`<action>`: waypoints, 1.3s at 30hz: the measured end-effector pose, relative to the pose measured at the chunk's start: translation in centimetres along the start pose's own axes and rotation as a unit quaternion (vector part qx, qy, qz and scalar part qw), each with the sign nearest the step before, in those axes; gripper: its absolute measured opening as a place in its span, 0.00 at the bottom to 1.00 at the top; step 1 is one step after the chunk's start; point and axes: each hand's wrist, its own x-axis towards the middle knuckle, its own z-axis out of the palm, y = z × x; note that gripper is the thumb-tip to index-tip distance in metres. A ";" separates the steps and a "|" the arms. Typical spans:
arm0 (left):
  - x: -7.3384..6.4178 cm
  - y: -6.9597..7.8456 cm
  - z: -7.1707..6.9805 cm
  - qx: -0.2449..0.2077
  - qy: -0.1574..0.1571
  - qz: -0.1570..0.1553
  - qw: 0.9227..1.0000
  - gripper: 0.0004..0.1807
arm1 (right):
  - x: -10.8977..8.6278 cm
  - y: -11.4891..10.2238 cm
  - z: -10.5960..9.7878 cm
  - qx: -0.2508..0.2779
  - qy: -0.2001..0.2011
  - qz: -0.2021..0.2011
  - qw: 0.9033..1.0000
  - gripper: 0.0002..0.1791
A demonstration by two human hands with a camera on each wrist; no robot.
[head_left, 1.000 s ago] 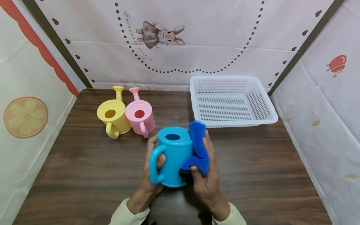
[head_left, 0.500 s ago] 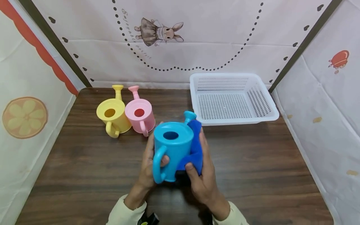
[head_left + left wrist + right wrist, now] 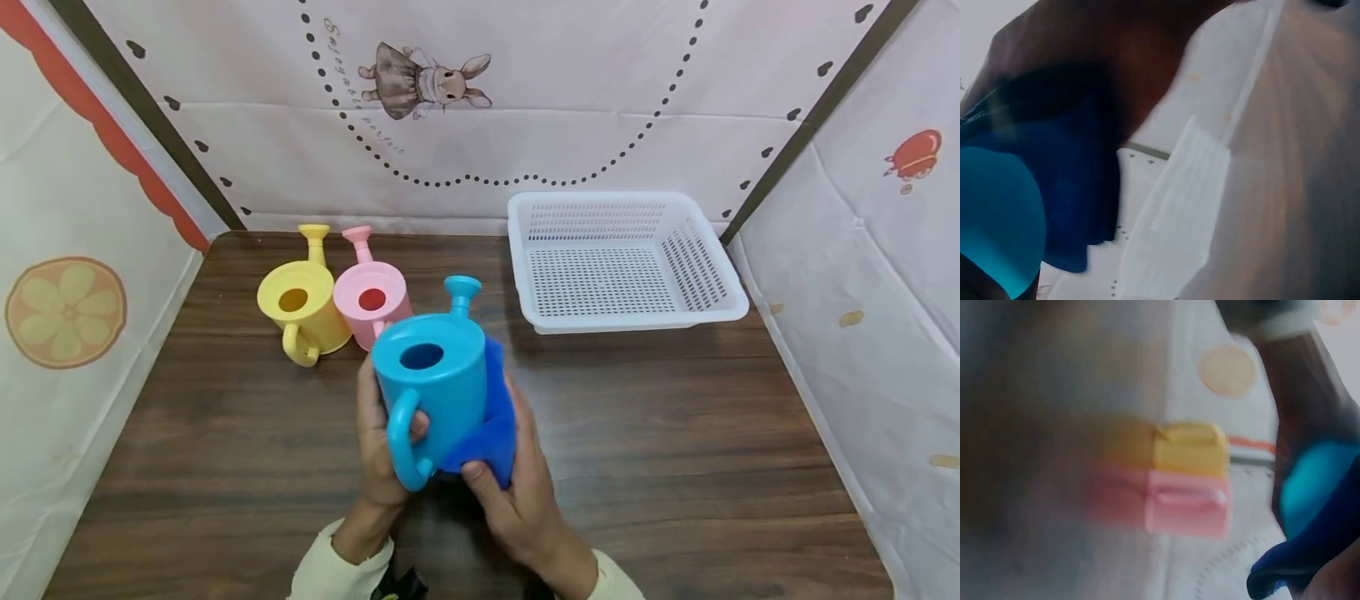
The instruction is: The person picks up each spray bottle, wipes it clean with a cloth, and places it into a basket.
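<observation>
Between both hands, over the near middle of the table, is a light-blue toy watering can (image 3: 442, 400), its spout pointing away and its handle toward the person. My left hand (image 3: 382, 454) grips the can from the left, with the thumb by the handle. A dark-blue cloth (image 3: 487, 442) lies against the can's right side. My right hand (image 3: 517, 500) holds this cloth to the can, thumb in front and fingers behind. In the left wrist view the cloth (image 3: 1075, 181) shows black along its edge, beside the can's light-blue wall (image 3: 1000, 212).
A yellow watering can (image 3: 307, 308) and a pink one (image 3: 375, 292) stand side by side at the back left of the brown wooden table (image 3: 675, 467). A white perforated basket (image 3: 630, 321) sits at the back right. Printed cloth walls (image 3: 570, 75) enclose the table.
Both hands have moved left with the watering can and the cloth. The can's spout, earlier covered by the cloth, now shows, and the can overlaps the pink one's handle in view.
</observation>
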 end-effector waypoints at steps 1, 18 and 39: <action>0.2 0.2 -0.1 0.003 -0.001 0.003 1.000 0.45 | -0.4 0.2 0.2 0.001 0.000 0.004 1.000 0.48; -2.3 -0.9 1.1 0.076 -0.044 -0.020 0.996 0.46 | 3.2 -1.1 -1.8 0.043 0.039 -0.011 0.998 0.41; -3.1 -0.3 2.0 0.203 -0.037 0.042 0.978 0.48 | 4.2 -2.8 -2.3 -0.009 0.107 -0.051 0.993 0.41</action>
